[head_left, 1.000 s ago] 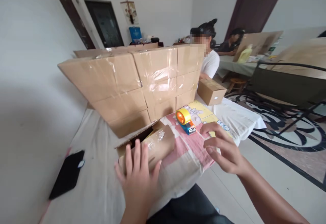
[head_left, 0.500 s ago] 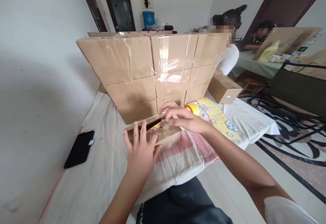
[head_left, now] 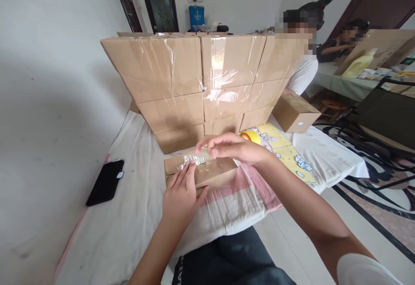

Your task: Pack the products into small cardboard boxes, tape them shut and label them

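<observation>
A small cardboard box (head_left: 217, 172) lies in front of me, its top flaps mostly down over the opening. A crinkled, shiny strip of clear tape (head_left: 195, 160) is over the top seam. My left hand (head_left: 181, 190) grips the box's left part, fingers pressed on the top near the tape and thumb on the front side. My right hand (head_left: 236, 148) is above the box's right half, thumb and fingers pinched at the tape's right end. Behind the right wrist sits a yellow tape roll (head_left: 252, 136).
A wall of taped cardboard boxes (head_left: 171, 68) stands right behind the box. A black phone-like slab (head_left: 106, 182) lies at left on the white cloth (head_left: 136, 220). At right are a yellow patterned sheet (head_left: 288, 155) and another closed box (head_left: 296, 114). A person (head_left: 304, 73) is behind it.
The box's flaps have come down, hiding the printed packet that showed inside. My left fingers have drawn together on the top. The clear tape now shows bunched and shiny across the seam.
</observation>
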Demonstrator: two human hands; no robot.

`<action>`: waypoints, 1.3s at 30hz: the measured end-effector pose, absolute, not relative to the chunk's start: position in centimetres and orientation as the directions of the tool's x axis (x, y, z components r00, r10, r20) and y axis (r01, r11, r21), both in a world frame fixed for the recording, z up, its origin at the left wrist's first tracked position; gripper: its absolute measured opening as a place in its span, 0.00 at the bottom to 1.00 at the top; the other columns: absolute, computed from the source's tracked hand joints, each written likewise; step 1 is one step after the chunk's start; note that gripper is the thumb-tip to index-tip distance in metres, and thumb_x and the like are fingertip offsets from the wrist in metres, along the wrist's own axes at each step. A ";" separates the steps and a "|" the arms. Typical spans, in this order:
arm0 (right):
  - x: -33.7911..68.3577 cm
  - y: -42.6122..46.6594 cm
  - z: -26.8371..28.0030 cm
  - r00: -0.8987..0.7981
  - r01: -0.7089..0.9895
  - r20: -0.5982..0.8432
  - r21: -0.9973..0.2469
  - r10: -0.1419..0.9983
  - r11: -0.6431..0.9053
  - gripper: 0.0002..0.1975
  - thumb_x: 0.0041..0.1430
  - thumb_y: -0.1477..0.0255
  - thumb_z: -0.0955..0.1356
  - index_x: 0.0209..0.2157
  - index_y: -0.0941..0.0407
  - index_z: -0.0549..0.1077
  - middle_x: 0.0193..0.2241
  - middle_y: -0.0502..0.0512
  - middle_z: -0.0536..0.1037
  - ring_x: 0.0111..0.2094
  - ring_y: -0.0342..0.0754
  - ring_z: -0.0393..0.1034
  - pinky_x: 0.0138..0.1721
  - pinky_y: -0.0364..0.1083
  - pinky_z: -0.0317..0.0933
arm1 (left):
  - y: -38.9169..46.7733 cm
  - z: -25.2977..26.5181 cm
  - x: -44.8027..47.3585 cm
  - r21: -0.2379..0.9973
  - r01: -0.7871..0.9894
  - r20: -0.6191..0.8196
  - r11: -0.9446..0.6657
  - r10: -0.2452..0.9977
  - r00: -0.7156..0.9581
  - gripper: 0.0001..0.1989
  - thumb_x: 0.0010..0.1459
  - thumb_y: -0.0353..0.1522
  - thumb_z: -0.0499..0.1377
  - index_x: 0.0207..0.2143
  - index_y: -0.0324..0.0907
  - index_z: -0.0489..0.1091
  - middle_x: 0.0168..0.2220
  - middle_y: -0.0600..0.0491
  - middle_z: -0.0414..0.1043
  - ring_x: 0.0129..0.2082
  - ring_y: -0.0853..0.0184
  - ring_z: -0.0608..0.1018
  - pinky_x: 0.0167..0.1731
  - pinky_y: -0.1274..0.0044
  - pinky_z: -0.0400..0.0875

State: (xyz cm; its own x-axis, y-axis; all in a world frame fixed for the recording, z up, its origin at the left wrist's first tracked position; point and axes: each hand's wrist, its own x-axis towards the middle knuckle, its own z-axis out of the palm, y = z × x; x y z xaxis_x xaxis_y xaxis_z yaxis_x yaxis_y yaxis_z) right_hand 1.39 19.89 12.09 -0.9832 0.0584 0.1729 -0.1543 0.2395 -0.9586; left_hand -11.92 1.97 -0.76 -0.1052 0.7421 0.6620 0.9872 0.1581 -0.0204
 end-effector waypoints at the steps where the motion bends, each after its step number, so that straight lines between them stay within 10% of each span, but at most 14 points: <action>1: 1.0 20.2 11.5 -0.989 -0.108 0.132 -0.944 0.059 0.312 0.08 0.67 0.69 0.66 0.32 0.56 0.71 0.52 0.58 0.73 0.53 0.52 0.66 0.55 0.53 0.58 | 2.0 -0.8 -12.0 -0.006 0.987 0.657 0.161 0.745 -0.117 0.35 0.59 0.42 0.62 0.62 0.30 0.59 0.53 0.43 0.78 0.54 0.57 0.79 0.56 0.70 0.69; 7: -2.2 22.4 6.4 -0.982 0.092 0.071 -0.636 0.177 0.766 0.06 0.65 0.74 0.64 0.35 0.56 0.73 0.53 0.58 0.71 0.59 0.57 0.59 0.62 0.63 0.47 | 1.8 -0.6 -12.0 -0.136 0.984 0.644 0.115 0.765 -0.001 0.29 0.62 0.40 0.60 0.63 0.43 0.62 0.58 0.43 0.75 0.57 0.55 0.78 0.52 0.65 0.71; 15: -2.2 21.8 6.2 -0.985 0.088 0.074 -0.552 0.153 0.829 0.06 0.65 0.69 0.67 0.34 0.56 0.71 0.56 0.61 0.65 0.62 0.59 0.57 0.60 0.60 0.54 | 1.9 -0.3 -11.8 -0.166 0.981 0.654 0.102 0.755 0.032 0.19 0.62 0.39 0.60 0.55 0.48 0.72 0.59 0.41 0.73 0.57 0.53 0.77 0.51 0.64 0.70; 19: -2.8 21.2 6.1 -0.905 0.287 0.146 -0.484 0.400 0.827 0.16 0.56 0.66 0.74 0.42 0.56 0.67 0.60 0.66 0.61 0.60 0.63 0.59 0.54 0.63 0.60 | 1.8 -0.1 -11.7 -0.148 0.984 0.655 0.100 0.755 0.022 0.18 0.62 0.38 0.60 0.54 0.48 0.73 0.63 0.44 0.68 0.56 0.53 0.78 0.51 0.64 0.68; 28: 9.4 19.9 1.8 -0.348 0.395 0.621 -0.582 0.703 0.710 0.02 0.64 0.73 0.65 0.38 0.52 0.67 0.41 0.56 0.74 0.45 0.54 0.69 0.48 0.54 0.62 | 1.8 0.2 -11.9 -0.183 0.982 0.699 0.052 0.709 0.092 0.23 0.60 0.39 0.62 0.58 0.45 0.71 0.56 0.54 0.77 0.54 0.58 0.77 0.49 0.65 0.65; 39: 32.9 27.1 -6.5 0.023 0.907 0.217 -0.414 0.976 0.071 0.15 0.62 0.66 0.63 0.44 0.55 0.77 0.46 0.64 0.77 0.49 0.62 0.68 0.50 0.58 0.62 | 1.9 -0.7 -12.7 -0.335 0.936 0.705 0.110 0.688 0.171 0.43 0.56 0.47 0.64 0.68 0.38 0.56 0.42 0.45 0.82 0.44 0.52 0.78 0.40 0.65 0.67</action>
